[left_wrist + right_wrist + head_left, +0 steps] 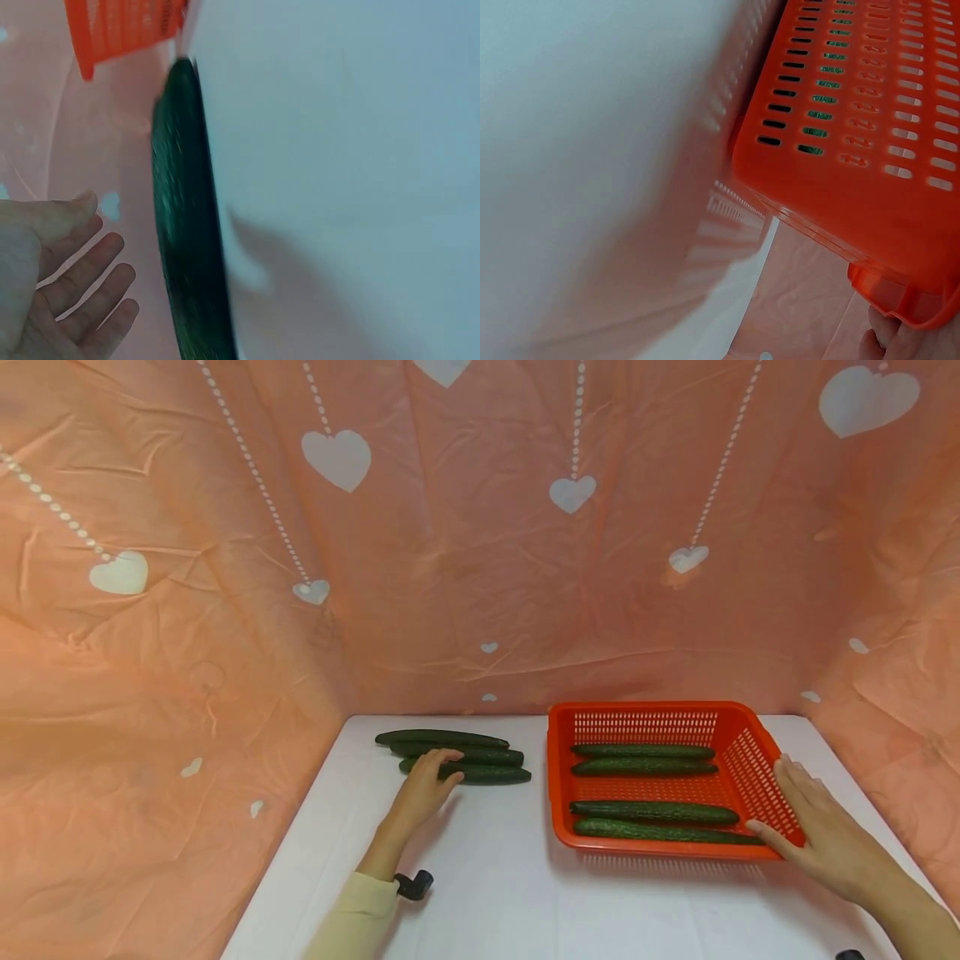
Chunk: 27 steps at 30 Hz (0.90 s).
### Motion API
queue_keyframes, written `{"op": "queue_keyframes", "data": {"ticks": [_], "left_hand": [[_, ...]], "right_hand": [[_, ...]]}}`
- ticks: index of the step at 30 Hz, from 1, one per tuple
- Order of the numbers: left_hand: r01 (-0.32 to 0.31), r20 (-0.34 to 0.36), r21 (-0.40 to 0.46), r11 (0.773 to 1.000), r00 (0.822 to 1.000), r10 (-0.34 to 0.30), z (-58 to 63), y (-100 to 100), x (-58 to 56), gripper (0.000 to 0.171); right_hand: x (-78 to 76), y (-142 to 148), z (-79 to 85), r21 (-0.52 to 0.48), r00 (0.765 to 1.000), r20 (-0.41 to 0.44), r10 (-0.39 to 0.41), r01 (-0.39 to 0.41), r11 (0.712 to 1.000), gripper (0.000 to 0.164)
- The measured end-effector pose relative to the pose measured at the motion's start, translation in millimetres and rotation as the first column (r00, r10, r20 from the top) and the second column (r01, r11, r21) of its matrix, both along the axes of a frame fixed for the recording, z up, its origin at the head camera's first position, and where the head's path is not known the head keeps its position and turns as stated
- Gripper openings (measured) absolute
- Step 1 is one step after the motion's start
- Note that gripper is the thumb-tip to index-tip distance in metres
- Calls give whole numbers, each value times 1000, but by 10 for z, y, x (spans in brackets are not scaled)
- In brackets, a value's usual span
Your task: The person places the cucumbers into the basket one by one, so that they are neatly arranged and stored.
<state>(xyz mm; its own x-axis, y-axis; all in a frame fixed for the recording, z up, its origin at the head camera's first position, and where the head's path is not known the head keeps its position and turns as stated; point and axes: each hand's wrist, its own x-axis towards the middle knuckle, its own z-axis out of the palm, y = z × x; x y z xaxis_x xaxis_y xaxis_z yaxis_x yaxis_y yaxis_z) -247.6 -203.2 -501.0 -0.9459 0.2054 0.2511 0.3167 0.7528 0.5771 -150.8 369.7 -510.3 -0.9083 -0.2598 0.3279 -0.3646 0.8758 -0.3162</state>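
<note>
There are no words or numbers to read. The only signs are flat white heart shapes printed on the wrinkly orange-pink cloth [450, 610] behind the red plastic basket [647, 705] with slotted sides. One medium heart [572, 493] is high above the basket's left part, and a smaller heart [688, 558] is lower, above its middle. A big heart [870, 400] is up and to the right of it. Another big heart [336, 460] is up and to the left. All four have white dots in lines above them.
</note>
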Motion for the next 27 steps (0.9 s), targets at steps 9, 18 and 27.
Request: {"op": "queue_keyframes", "data": {"ticks": [9, 18, 27], "left_hand": [[-40, 21, -57, 998, 999, 41, -45, -333, -109, 36], [-79, 18, -91, 993, 997, 81, -146, -545, -187, 37], [-80, 9, -130, 988, 997, 81, -211, -625, -249, 40]], "right_hand": [[-7, -2, 7, 5, 1000, -3, 3, -2, 1000, 103], [-2, -15, 18, 12, 1000, 9, -5, 5, 1000, 103], [12, -17, 28, -2, 999, 39, -7, 7, 1000, 101]]}}
